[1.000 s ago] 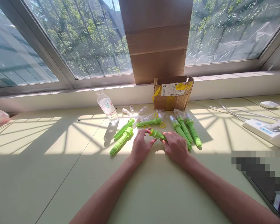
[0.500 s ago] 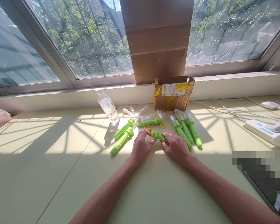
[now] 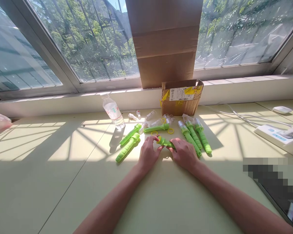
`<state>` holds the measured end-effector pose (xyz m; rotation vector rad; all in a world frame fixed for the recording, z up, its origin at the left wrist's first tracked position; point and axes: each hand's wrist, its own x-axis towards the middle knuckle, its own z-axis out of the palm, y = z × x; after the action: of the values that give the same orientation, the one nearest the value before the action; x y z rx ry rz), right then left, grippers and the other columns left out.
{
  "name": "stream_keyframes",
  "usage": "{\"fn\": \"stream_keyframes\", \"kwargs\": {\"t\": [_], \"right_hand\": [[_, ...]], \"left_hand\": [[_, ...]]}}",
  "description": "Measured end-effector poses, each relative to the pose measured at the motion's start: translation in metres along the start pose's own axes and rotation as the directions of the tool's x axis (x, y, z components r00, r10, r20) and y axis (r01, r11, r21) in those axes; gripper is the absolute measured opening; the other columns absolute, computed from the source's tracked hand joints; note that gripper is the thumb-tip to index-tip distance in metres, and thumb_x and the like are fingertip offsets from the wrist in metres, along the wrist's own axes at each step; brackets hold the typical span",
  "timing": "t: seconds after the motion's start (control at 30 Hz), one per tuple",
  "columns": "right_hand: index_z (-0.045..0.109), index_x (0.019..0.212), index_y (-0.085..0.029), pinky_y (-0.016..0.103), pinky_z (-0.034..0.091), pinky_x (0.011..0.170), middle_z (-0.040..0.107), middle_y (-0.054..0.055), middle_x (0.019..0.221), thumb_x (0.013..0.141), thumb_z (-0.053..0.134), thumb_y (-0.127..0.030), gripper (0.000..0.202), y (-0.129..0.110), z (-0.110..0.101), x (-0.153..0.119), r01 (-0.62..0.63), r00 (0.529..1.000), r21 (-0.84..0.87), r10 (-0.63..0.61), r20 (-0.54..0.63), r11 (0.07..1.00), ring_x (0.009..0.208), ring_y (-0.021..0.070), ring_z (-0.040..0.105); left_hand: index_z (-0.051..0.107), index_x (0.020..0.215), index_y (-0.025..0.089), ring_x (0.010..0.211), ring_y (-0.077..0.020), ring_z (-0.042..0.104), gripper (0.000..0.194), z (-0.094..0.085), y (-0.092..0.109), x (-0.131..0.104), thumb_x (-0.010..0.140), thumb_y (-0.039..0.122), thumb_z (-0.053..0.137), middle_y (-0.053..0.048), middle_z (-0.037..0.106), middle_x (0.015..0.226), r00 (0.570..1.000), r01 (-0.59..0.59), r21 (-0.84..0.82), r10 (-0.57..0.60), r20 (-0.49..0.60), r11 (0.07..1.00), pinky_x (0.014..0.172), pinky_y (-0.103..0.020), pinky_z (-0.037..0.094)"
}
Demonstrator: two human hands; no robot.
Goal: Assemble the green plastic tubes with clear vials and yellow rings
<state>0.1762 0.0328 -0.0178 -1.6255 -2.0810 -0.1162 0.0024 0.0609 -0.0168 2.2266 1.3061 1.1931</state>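
Observation:
In my right hand (image 3: 184, 152) is a green ribbed plastic tube (image 3: 166, 142), lying crosswise with its wider, threaded-looking end to the left; the fingers are closed on it. My left hand (image 3: 148, 151) pinches a yellow ring (image 3: 159, 139) at that wider end. The ring appears to sit around or against the end; I cannot tell which. Just beyond the hands lie two loose yellow rings, one (image 3: 170, 131) to the right and another (image 3: 154, 133) to the left. A green tube (image 3: 156, 128) lies behind them.
Left lie two green tubes (image 3: 127, 148); right, three with clear tops (image 3: 203, 138). Behind are clear plastic caps (image 3: 150, 114), small white-capped pieces (image 3: 132, 116), a water bottle (image 3: 113, 112) and a cardboard box (image 3: 180, 102). A power strip (image 3: 271, 133) with cables stands far right.
The green tube has turned slightly in my hands, and the yellow ring at its end has tilted a little. Other things stay in place.

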Motion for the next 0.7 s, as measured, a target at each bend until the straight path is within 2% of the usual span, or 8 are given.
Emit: {"fn": "stream_keyframes", "kwargs": {"t": [0.33, 0.47, 0.57, 0.63, 0.7], "right_hand": [[0.060, 0.089, -0.016, 0.027, 0.026, 0.059, 0.065, 0.005, 0.079, 0.091, 0.043, -0.030, 0.022, -0.0011, 0.0030, -0.0008, 0.033, 0.999, -0.081, -0.035, -0.028, 0.996, 0.071, 0.0164, 0.055], [0.058, 0.083, -0.016, 0.027, 0.023, 0.056, 0.064, 0.005, 0.074, 0.095, 0.035, -0.034, 0.032, -0.0052, 0.0011, -0.0005, 0.024, 1.000, -0.078, -0.023, 0.015, 0.997, 0.068, 0.0161, 0.055], [0.056, 0.078, -0.017, 0.027, 0.020, 0.052, 0.064, 0.004, 0.072, 0.096, 0.031, -0.034, 0.035, -0.0068, -0.0021, 0.0009, -0.044, 0.996, -0.035, 0.047, 0.079, 0.998, 0.064, 0.0145, 0.054], [0.056, 0.083, -0.018, 0.027, 0.020, 0.052, 0.064, 0.003, 0.074, 0.096, 0.030, -0.034, 0.034, -0.0055, -0.0032, 0.0014, -0.056, 0.993, 0.016, 0.055, 0.100, 0.998, 0.063, 0.0142, 0.055], [0.056, 0.095, -0.018, 0.026, 0.022, 0.053, 0.065, 0.004, 0.079, 0.095, 0.034, -0.038, 0.030, -0.0028, -0.0022, 0.0008, -0.019, 0.996, 0.074, 0.013, 0.087, 0.997, 0.067, 0.0152, 0.056]], "left_hand": [[0.048, 0.091, 0.022, 0.102, -0.0205, 0.060, 0.020, -0.0002, 0.0013, 0.0007, 0.078, 0.025, 0.062, -0.006, 0.064, 0.102, 0.999, 0.002, 0.008, -0.002, -0.033, 1.000, 0.082, -0.038, 0.049], [0.046, 0.094, 0.023, 0.102, -0.0196, 0.059, 0.027, 0.0001, 0.0015, 0.0008, 0.074, 0.019, 0.064, -0.005, 0.062, 0.112, 1.000, -0.013, 0.002, 0.013, -0.027, 1.000, 0.082, -0.037, 0.050], [0.044, 0.093, 0.023, 0.102, -0.0199, 0.059, 0.028, 0.0016, 0.0009, -0.0007, 0.074, 0.018, 0.065, -0.005, 0.062, 0.115, 1.000, -0.022, 0.017, 0.023, -0.015, 1.000, 0.082, -0.037, 0.049], [0.044, 0.092, 0.023, 0.102, -0.0203, 0.059, 0.027, 0.0026, 0.0001, -0.0018, 0.075, 0.019, 0.065, -0.005, 0.062, 0.115, 0.999, -0.026, 0.019, 0.026, -0.018, 0.999, 0.082, -0.038, 0.049], [0.044, 0.092, 0.023, 0.102, -0.0205, 0.059, 0.027, 0.0032, -0.0008, -0.0025, 0.075, 0.018, 0.064, -0.005, 0.062, 0.116, 0.999, -0.021, 0.014, 0.022, -0.029, 1.000, 0.082, -0.038, 0.049]]}}
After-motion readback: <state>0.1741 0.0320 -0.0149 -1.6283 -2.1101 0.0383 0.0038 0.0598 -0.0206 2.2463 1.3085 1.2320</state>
